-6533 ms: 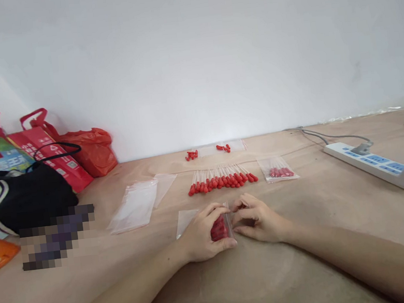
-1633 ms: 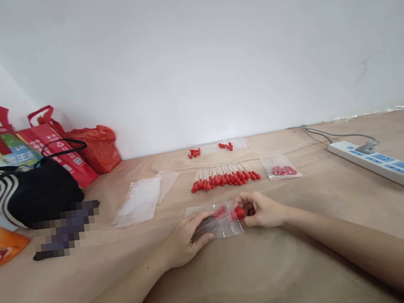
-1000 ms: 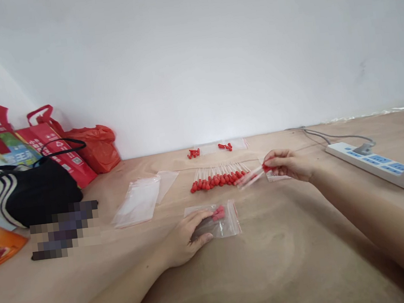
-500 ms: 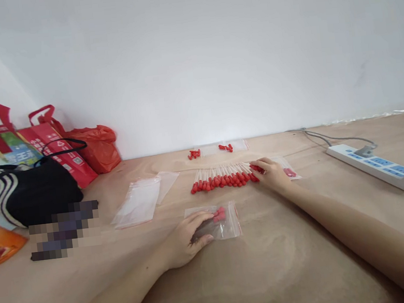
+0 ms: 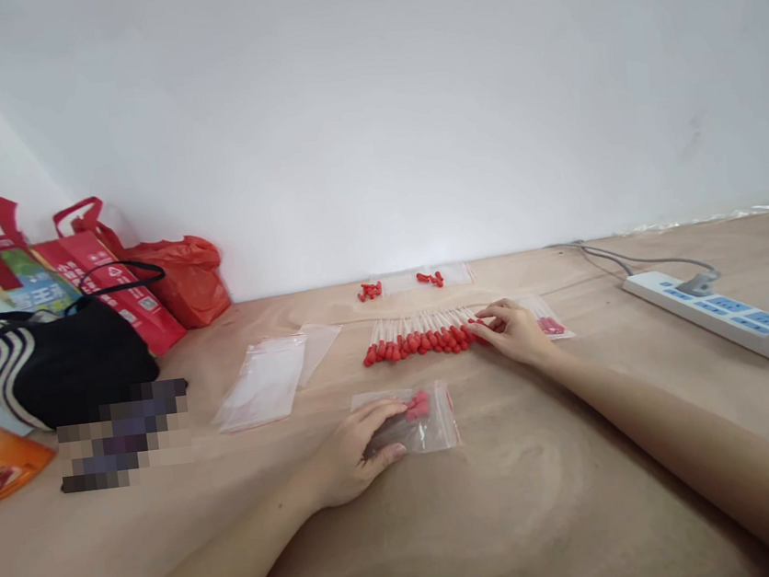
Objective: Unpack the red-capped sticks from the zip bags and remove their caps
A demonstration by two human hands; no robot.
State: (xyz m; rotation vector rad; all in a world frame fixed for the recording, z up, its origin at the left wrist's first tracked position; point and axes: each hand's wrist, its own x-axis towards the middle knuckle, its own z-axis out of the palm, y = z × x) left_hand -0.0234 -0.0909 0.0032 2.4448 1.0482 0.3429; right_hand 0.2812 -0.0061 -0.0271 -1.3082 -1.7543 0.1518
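On the bare wood table, my left hand point(image 5: 359, 451) lies over the left part of a clear zip bag point(image 5: 436, 435). Its thumb and fingers are apart, and several red pieces point(image 5: 417, 404) show inside the bag beside the fingertips. Farther back, a row of thin white sticks with red tips point(image 5: 422, 343) lies side by side, red ends toward me. At the row's right end, my right hand point(image 5: 511, 331) has thumb and fingertips closed around a red tip, mostly hidden by the fingers. Just beyond that hand sits another clear bag point(image 5: 545, 307) with red pieces in it.
Flat clear bags point(image 5: 263, 381) lie on the left. Near the wall are small red pieces point(image 5: 369, 291) and more clear bags point(image 5: 452, 274). A white power strip point(image 5: 713, 311) with a grey cord lies right. Carrier bags point(image 5: 179, 279) and a black bag point(image 5: 73, 361) stand left.
My right hand has shifted slightly left, its fingertips drawing closer together at the row's right end. Fewer red tips show beneath it. The left hand has stayed on the bag.
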